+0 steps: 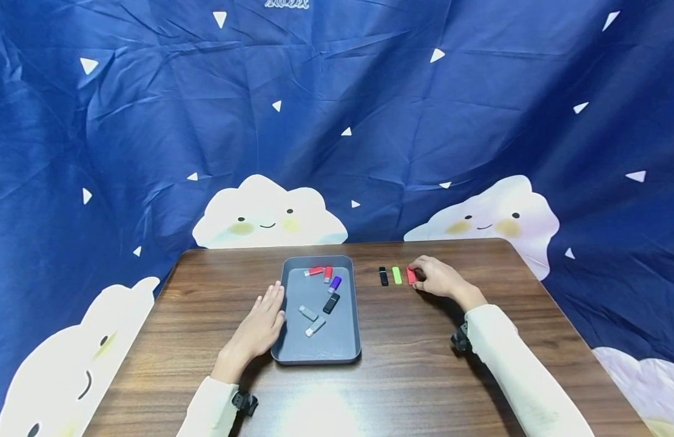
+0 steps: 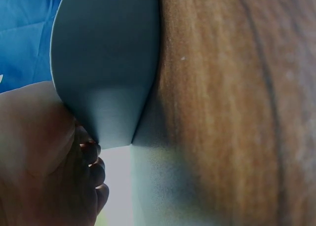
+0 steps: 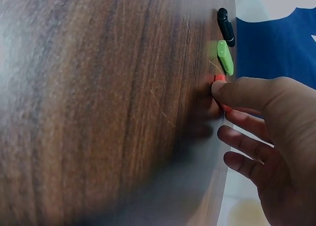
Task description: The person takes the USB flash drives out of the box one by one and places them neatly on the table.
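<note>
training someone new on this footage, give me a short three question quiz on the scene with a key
1. How many USB sticks lie in the tray?
2. Which item does the right hand pinch: a) black, b) green, c) red?
3. True or false: the left hand is pinching a USB stick.

Key:
1. Six.
2. c, the red item.
3. False; the left hand is at the tray's left side, fingers straight.

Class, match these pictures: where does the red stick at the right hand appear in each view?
Head: the red stick, right of centre, at the right hand's fingertips.
Left wrist: not in it.
Right wrist: right of centre, by the thumb, below the green stick.
Shared landmark: the wooden tabletop.
</note>
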Demonstrator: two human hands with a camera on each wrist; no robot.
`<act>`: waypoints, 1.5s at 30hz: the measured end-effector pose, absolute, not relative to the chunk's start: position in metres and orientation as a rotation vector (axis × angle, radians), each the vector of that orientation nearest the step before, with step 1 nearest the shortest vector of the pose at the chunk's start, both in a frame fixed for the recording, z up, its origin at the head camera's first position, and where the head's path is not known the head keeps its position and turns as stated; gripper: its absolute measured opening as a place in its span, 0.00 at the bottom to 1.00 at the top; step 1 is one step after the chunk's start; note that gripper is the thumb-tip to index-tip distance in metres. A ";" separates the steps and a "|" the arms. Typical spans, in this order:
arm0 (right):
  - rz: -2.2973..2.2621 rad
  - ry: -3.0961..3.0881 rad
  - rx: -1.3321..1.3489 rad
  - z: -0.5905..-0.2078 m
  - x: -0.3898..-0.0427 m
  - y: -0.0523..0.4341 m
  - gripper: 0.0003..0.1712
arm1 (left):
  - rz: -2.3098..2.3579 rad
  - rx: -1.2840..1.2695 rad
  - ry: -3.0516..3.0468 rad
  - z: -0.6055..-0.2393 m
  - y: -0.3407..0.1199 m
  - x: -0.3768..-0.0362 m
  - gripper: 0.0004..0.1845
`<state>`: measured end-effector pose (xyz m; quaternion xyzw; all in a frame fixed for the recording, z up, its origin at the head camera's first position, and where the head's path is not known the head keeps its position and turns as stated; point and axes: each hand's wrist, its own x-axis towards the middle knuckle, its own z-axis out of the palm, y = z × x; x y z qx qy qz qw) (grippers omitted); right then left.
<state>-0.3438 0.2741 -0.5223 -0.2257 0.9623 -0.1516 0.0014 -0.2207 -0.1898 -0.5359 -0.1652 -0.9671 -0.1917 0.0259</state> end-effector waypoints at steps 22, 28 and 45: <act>-0.508 3.035 -0.739 -0.525 -0.343 0.280 0.27 | -0.577 -0.511 -2.998 -0.534 -0.190 -0.222 0.32; -0.510 3.037 -0.745 -0.524 -0.342 0.281 0.26 | -0.576 -0.516 -2.997 -0.534 -0.191 -0.222 0.32; -0.621 3.047 -0.722 -0.515 -0.341 0.277 0.09 | -0.634 -0.549 -2.928 -0.538 -0.191 -0.220 0.32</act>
